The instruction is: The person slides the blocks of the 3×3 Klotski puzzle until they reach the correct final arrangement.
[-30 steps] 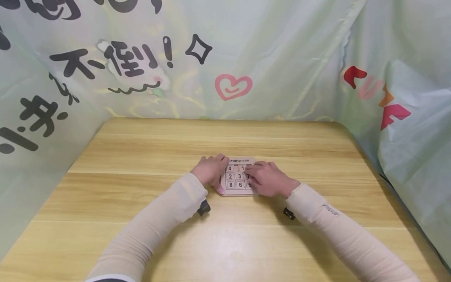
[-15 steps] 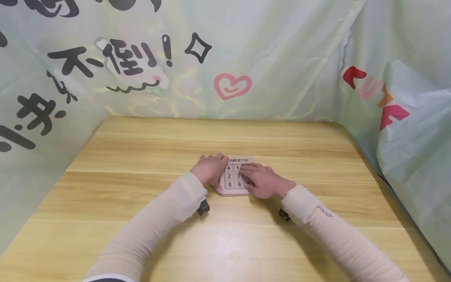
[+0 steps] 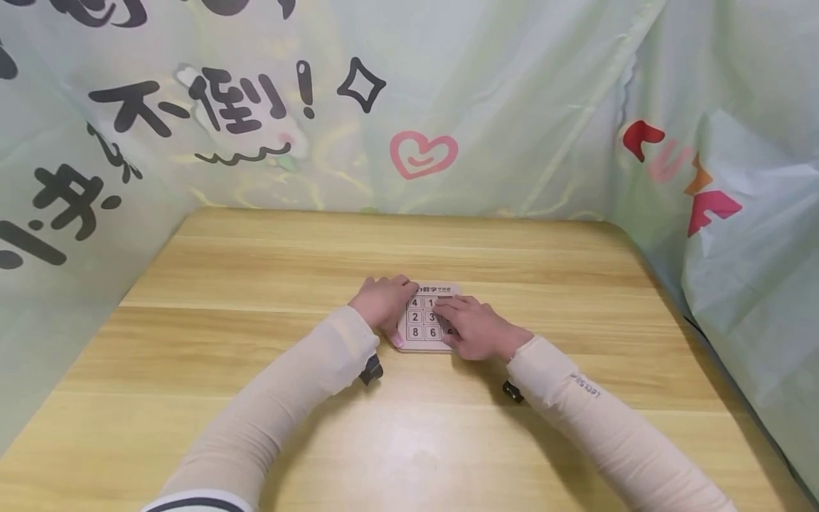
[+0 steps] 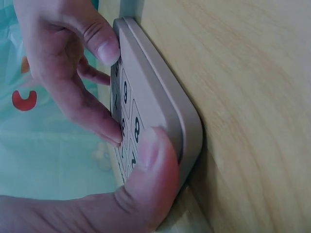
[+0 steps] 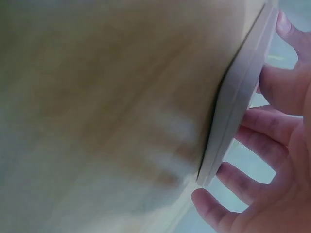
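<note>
Wood-grain tabletop (image 3: 192, 284), rounded far corners, pale green sheeting (image 3: 525, 107) behind, black characters (image 3: 239, 128), pink heart (image 3: 422, 163), soft glare (image 3: 416, 455)

Free tabletop (image 3: 409, 427) before the number board (image 3: 422, 320), fingers (image 3: 451, 304) in the way on both sides.

On the wood-grain table (image 3: 544, 263), we see a person's left hand (image 3: 382, 302) gripping the left side of a puzzle board (image 3: 422, 347), while the right hand (image 3: 483, 331) lies over its right-hand part, partly covering the number tiles (image 3: 415, 317). Behind, we see pale cloth (image 3: 531, 85) bearing a pink heart (image 3: 420, 163).
</note>
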Demonstrator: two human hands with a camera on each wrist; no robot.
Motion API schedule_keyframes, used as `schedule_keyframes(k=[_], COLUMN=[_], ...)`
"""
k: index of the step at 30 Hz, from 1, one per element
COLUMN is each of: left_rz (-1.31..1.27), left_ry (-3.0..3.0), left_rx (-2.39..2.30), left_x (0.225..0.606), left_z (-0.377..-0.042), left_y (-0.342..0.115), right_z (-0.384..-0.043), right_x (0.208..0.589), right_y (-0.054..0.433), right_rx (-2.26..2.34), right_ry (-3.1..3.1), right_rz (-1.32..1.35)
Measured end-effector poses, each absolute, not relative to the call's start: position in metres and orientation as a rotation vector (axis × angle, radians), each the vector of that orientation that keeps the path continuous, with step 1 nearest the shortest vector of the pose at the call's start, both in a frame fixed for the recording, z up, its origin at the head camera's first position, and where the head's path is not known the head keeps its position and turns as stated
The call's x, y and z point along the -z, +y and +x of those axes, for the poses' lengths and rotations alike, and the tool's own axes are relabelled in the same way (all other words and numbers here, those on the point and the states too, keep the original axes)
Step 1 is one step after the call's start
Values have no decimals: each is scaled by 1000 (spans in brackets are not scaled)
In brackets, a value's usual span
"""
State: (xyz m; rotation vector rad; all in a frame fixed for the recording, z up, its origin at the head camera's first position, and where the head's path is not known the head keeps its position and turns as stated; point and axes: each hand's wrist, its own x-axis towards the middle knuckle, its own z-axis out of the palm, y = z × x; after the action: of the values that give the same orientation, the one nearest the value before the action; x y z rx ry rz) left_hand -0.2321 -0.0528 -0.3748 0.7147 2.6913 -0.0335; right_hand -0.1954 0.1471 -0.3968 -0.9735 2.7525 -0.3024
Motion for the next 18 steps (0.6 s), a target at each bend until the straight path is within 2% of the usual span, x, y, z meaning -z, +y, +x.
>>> schedule_keyframes(k=[18], left_rz=[744], left_ry=[2768], left_rx=[68], left_x=[370], left_z=[-223], left_y=[-47], right_z=[-194], right_x=[393], right_y=[151], right_rx=[273], right_ry=[2746], right_rz=[-972])
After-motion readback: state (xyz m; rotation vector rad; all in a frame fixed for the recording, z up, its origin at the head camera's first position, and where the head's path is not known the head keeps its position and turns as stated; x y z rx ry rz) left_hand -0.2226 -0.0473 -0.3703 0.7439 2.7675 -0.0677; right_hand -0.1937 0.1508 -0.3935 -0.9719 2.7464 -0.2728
